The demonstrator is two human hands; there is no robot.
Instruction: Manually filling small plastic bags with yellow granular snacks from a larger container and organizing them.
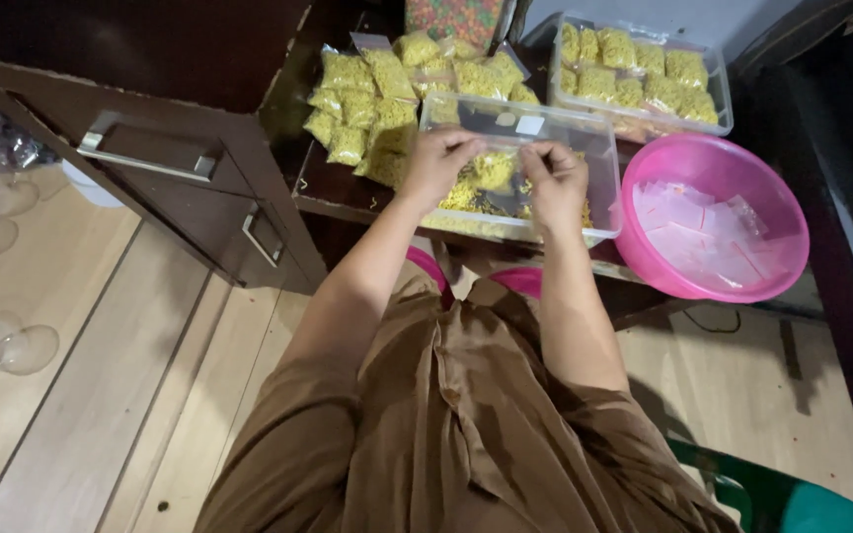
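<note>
My left hand [438,163] and my right hand [555,183] are together over a clear plastic tub [505,123] of yellow snack pieces on a dark low table. Between their fingertips they hold a small clear plastic bag [495,170] with yellow snack in it. Both hands pinch the bag's top edge, the left from the left side, the right from the right.
A pile of filled small snack bags [377,94] lies left of the tub. A second clear tub [644,79] of filled bags stands behind right. A pink basin [713,217] holds empty clear bags. A dark cabinet [170,168] stands left, a green chair [792,498] lower right.
</note>
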